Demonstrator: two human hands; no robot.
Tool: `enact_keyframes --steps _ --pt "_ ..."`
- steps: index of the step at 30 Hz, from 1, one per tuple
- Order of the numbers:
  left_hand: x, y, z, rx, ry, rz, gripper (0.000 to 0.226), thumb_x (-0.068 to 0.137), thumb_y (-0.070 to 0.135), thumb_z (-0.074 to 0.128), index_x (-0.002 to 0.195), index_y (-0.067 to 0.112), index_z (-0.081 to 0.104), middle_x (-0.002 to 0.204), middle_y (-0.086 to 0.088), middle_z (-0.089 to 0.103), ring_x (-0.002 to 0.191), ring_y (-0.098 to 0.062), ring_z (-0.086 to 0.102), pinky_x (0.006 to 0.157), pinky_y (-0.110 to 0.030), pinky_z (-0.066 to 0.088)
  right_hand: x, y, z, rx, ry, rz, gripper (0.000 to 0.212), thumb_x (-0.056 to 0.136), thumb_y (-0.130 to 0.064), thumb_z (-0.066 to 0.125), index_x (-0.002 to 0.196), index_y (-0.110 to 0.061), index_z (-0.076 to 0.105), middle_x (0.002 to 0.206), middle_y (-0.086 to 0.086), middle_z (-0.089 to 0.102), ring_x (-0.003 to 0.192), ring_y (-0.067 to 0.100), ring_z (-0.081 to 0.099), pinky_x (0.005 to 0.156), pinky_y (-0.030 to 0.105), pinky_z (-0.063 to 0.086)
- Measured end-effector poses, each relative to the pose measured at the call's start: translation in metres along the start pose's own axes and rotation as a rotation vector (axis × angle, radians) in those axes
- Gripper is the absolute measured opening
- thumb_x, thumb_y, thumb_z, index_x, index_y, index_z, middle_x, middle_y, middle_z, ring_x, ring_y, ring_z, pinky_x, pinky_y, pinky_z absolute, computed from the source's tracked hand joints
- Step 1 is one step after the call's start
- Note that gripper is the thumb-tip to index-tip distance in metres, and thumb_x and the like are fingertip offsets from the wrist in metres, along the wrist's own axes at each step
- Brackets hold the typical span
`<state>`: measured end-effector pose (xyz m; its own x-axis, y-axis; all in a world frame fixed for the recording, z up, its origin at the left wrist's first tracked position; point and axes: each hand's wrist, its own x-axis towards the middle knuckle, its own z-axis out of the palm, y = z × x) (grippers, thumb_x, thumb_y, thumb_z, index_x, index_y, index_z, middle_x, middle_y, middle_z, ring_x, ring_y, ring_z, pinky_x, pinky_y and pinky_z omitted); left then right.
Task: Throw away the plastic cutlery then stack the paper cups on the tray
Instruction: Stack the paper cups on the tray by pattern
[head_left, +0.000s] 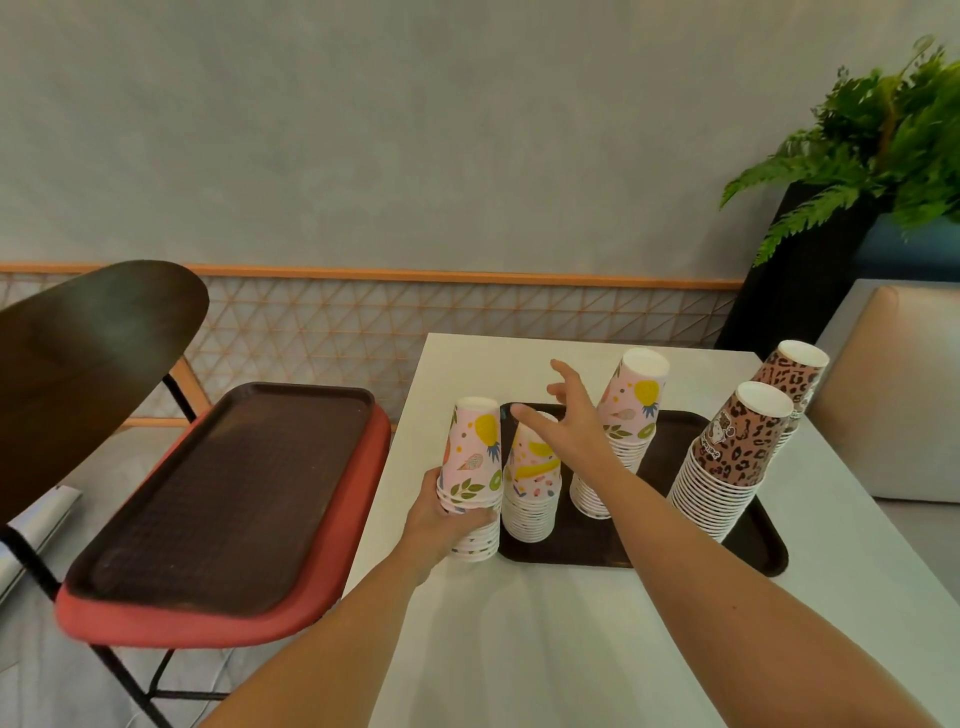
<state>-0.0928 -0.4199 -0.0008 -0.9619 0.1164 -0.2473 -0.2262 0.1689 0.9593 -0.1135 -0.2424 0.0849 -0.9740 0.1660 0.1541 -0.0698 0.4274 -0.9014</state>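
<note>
**Cups, tray: progress**
- Held stack (472, 467): floral cups, upside down, at the tray's (758, 551) 9 o'clock, just outside the rim. The left hand (441, 514) grips it low, fingers curled round it.
- On the tray: second floral stack (532, 493) at 9 o'clock, third (623, 415) toward 12, leopard stack (727, 457) at 3.
- Right hand (566, 415): above the tray between the second and third stacks, fingers spread, holding nothing.
- Cutlery: none in view, so that step looks finished.
- Judged left: bring the held stack onto the tray, perhaps merge stacks.

**Unclear**
- Rear leopard stack (795, 379) at 2 o'clock: its base is hidden, so I cannot tell if it is on the tray or the table (519, 649).
- Whether the held stack rests on the table or is lifted.
- No bin visible.

**Around**
- Spare tray (223, 499) on a chair at 9 o'clock.
- Plant (883, 135) at 1.
</note>
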Motion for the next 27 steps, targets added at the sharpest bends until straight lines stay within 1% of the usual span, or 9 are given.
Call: enact_keyframes --steps 4,7,9,11,14,17,21,25,27 --pt "0.000 0.004 0.000 -0.015 -0.005 0.026 0.074 0.067 0.013 0.083 0.126 0.023 0.040 0.118 0.000 0.059 0.111 -0.019 0.056 0.095 -0.034 0.047 0.001 -0.021 0.006 -0.036 -0.064 -0.095 0.074 0.083 -0.032 0.069 0.144 -0.019 0.029 0.137 0.006 0.043 0.117 0.008 0.039 0.086 0.022 0.034" --pt "0.001 0.009 0.000 -0.041 -0.009 0.052 0.071 0.067 0.011 0.083 0.125 0.021 0.042 0.119 -0.001 0.060 0.111 -0.019 0.057 0.093 -0.032 0.048 0.001 -0.031 0.014 -0.039 -0.197 -0.049 0.082 0.081 -0.030 0.072 0.147 -0.017 0.024 0.139 0.010 0.043 0.130 0.019 0.040 0.091 0.025 0.037" --pt "0.001 0.013 0.000 -0.050 -0.008 0.059 0.072 0.067 0.011 0.083 0.125 0.021 0.042 0.119 -0.001 0.060 0.111 -0.019 0.057 0.095 -0.034 0.048 0.001 -0.035 0.020 -0.029 -0.282 0.008 0.090 0.080 -0.030 0.073 0.149 -0.016 0.018 0.141 0.009 0.043 0.131 0.022 0.041 0.098 0.030 0.039" --pt "0.000 0.017 0.000 -0.051 0.000 0.061 0.072 0.067 0.013 0.083 0.126 0.021 0.042 0.118 -0.001 0.060 0.111 -0.019 0.057 0.097 -0.037 0.048 0.000 -0.036 0.026 -0.035 -0.326 0.056 0.092 0.078 -0.030 0.075 0.149 -0.015 0.018 0.140 0.004 0.045 0.128 0.022 0.046 0.096 0.030 0.042" --pt "0.000 0.021 0.000 -0.055 0.016 0.064 0.073 0.067 0.013 0.083 0.128 0.020 0.042 0.118 -0.001 0.060 0.110 -0.019 0.058 0.097 -0.037 0.048 0.000 -0.032 0.034 -0.058 -0.340 0.079 0.077 0.074 -0.031 0.078 0.137 -0.016 0.035 0.126 0.000 0.055 0.114 0.019 0.055 0.085 0.025 0.046" --pt "-0.002 0.022 -0.002 -0.076 0.012 0.069 0.070 0.068 0.013 0.083 0.125 0.019 0.043 0.117 0.000 0.061 0.109 -0.019 0.059 0.092 -0.032 0.050 0.001 -0.027 0.039 -0.015 -0.352 0.127 0.062 0.072 -0.033 0.079 0.123 -0.016 0.048 0.120 0.001 0.061 0.105 0.017 0.060 0.084 0.028 0.050" --pt "-0.007 0.019 -0.004 -0.090 -0.042 0.066 0.070 0.063 0.011 0.086 0.120 0.019 0.045 0.113 0.002 0.063 0.103 -0.013 0.061 0.077 -0.020 0.051 0.001 -0.025 0.039 0.083 -0.357 0.170 0.054 0.075 -0.031 0.077 0.118 -0.017 0.048 0.115 0.001 0.062 0.104 0.018 0.062 0.087 0.032 0.052" --pt "-0.006 0.018 -0.004 -0.089 -0.060 0.067 0.076 0.058 0.013 0.089 0.120 0.019 0.047 0.116 0.002 0.063 0.107 -0.015 0.061 0.084 -0.027 0.052 0.002 -0.025 0.036 0.152 -0.331 0.168 0.049 0.076 -0.028 0.076 0.115 -0.019 0.047 0.112 0.000 0.063 0.100 0.015 0.062 0.079 0.026 0.053" --pt "-0.005 0.019 -0.004 -0.090 -0.061 0.076 0.075 0.058 0.012 0.089 0.120 0.020 0.047 0.116 0.003 0.063 0.106 -0.012 0.060 0.081 -0.023 0.051 0.005 -0.026 0.035 0.185 -0.303 0.162 0.048 0.075 -0.027 0.077 0.114 -0.017 0.050 0.113 0.001 0.064 0.099 0.016 0.063 0.080 0.028 0.054"
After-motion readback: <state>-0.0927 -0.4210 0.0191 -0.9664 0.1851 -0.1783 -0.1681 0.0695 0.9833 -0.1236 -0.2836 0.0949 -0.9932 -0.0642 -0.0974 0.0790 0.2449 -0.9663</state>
